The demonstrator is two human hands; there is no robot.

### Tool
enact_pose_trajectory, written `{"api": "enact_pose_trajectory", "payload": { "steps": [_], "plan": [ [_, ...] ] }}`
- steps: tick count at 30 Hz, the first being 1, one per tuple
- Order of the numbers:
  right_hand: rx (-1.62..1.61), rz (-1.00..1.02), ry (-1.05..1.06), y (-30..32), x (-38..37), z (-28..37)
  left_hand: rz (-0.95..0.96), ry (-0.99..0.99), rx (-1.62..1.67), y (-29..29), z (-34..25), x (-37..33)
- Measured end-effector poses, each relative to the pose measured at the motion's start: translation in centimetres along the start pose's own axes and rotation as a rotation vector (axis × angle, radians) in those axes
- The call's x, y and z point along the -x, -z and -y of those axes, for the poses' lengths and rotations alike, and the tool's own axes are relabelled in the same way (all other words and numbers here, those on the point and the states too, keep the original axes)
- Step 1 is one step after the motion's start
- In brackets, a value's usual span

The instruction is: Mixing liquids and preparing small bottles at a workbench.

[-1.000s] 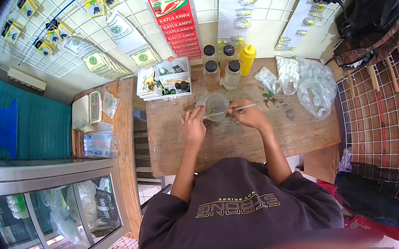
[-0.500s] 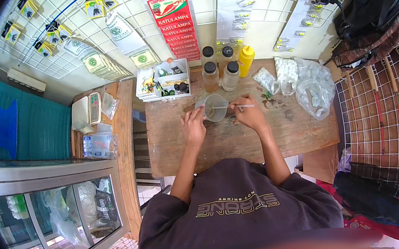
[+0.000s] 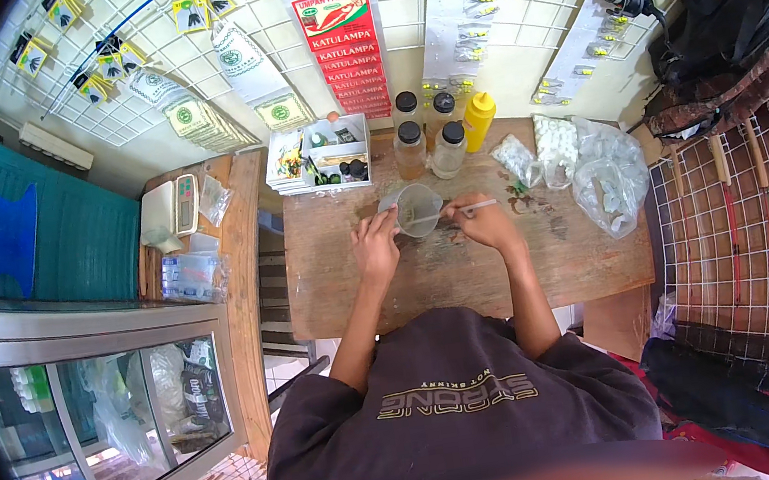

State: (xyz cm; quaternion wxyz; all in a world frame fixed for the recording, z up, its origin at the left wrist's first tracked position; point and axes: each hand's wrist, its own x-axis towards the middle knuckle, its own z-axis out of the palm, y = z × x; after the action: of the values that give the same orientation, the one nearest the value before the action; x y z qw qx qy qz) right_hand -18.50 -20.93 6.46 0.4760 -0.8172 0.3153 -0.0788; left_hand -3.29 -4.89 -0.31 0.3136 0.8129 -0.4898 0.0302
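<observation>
A clear plastic cup, looking like a measuring jug (image 3: pixel 418 207), stands on the wooden table in front of me. My left hand (image 3: pixel 374 241) holds the jug by its left side, fingers closed at the rim. My right hand (image 3: pixel 482 221) pinches a thin pale stick (image 3: pixel 482 205) at the jug's right side. The stick's inner end reaches into the jug; whether it is a spoon or a plain stirrer cannot be made out. Some pale contents show faintly at the bottom of the jug.
Behind the jug stand several black-capped bottles (image 3: pixel 410 151) and a yellow squeeze bottle (image 3: pixel 480 121). A white organizer box (image 3: pixel 323 182) is at the back left. Plastic bags of white pieces (image 3: pixel 555 151) lie at the right. A scale (image 3: pixel 169 210) sits on the left side table (image 3: pixel 243 288).
The stick and my right hand have shifted slightly, with the stick's outer end a little farther right. My left hand keeps its hold on the jug. The whole view has tilted slightly.
</observation>
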Motion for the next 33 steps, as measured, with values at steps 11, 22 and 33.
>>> {"api": "enact_pose_trajectory", "payload": {
  "steps": [11,22,33],
  "plan": [
    [-0.127,-0.008,-0.139,0.5,0.5,1.1,0.028,0.009,-0.006,-0.3,-0.2,-0.3],
    [0.173,-0.235,0.202,-1.2,0.0,-0.2,0.051,0.009,-0.014,-0.3,-0.5,-0.1],
    [0.209,-0.279,0.188,-1.0,0.1,-0.5,0.063,0.017,-0.003,-0.4,-0.3,-0.4]
  ]
}}
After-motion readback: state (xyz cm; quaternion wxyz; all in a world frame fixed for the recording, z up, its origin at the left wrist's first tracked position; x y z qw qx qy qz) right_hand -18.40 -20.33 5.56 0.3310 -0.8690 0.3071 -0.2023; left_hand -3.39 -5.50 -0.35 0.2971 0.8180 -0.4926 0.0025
